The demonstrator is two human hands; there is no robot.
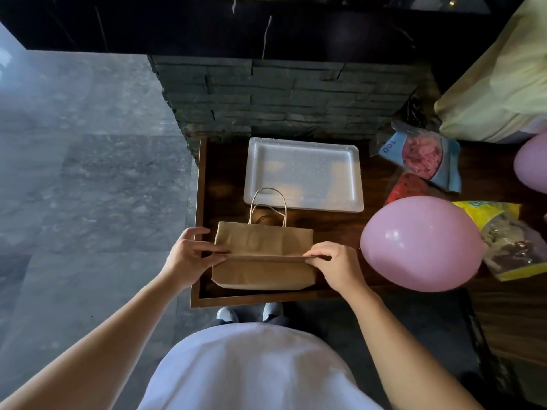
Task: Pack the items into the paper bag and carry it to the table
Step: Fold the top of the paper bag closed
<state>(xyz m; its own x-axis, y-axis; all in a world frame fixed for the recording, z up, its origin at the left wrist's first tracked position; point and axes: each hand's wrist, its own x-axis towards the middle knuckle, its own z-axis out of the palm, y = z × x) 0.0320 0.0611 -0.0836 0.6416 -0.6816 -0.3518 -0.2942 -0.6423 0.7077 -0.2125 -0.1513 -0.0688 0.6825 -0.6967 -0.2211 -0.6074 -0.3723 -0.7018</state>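
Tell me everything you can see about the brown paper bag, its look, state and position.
The paper bag is plain brown kraft-looking paper, creased and folded flat, not yet opened. It lies on the dark wooden tray, its twisted paper handles pointing away from the person and overlapping the edge of the white foam tray. A raised fold runs across its width; the left hand pinches this at one end and the right hand at the other. The pink balloon sits to its right, not touching.

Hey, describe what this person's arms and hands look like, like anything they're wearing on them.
Both forearms are bare down to the left hand and right hand: no gloves, no sleeves in view. No rings, watch or bracelet show on the visible sides. The person wears a white top.
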